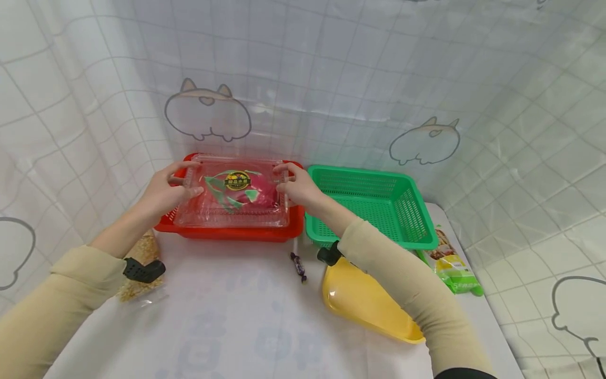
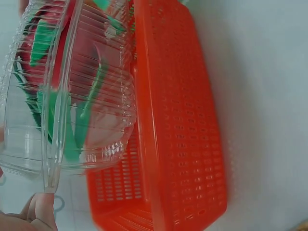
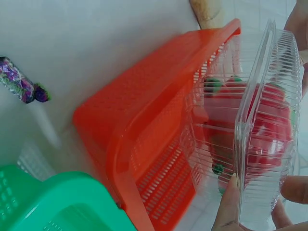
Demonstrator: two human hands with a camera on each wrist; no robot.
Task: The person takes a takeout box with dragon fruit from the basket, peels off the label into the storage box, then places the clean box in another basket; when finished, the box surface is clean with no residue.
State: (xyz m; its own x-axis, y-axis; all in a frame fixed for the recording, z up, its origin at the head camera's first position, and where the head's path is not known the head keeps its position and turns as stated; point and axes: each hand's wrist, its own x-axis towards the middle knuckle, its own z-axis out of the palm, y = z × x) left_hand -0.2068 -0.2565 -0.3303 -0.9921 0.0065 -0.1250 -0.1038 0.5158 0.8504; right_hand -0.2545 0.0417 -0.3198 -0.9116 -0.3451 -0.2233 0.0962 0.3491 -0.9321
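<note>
A clear plastic clamshell box (image 1: 189, 213) with a dragon fruit (image 1: 262, 192) inside is held over the red basket (image 1: 227, 234). Its lid bears a round black and gold label. My left hand (image 1: 168, 189) grips the box's left side, and my right hand (image 1: 300, 187) pinches its right side. In the left wrist view the box (image 2: 57, 120) is level with the basket's rim (image 2: 149, 120), partly inside. From the right wrist, thumb and fingers show on both faces of the box's edge (image 3: 243, 125).
Right of the red basket stands a green basket (image 1: 374, 210). A yellow tray (image 1: 360, 302) lies under my right forearm. A wrapped candy (image 1: 299, 267) lies at the middle. A bag of grain-like food (image 1: 142, 252) is by my left wrist, a green packet (image 1: 454, 266) at far right.
</note>
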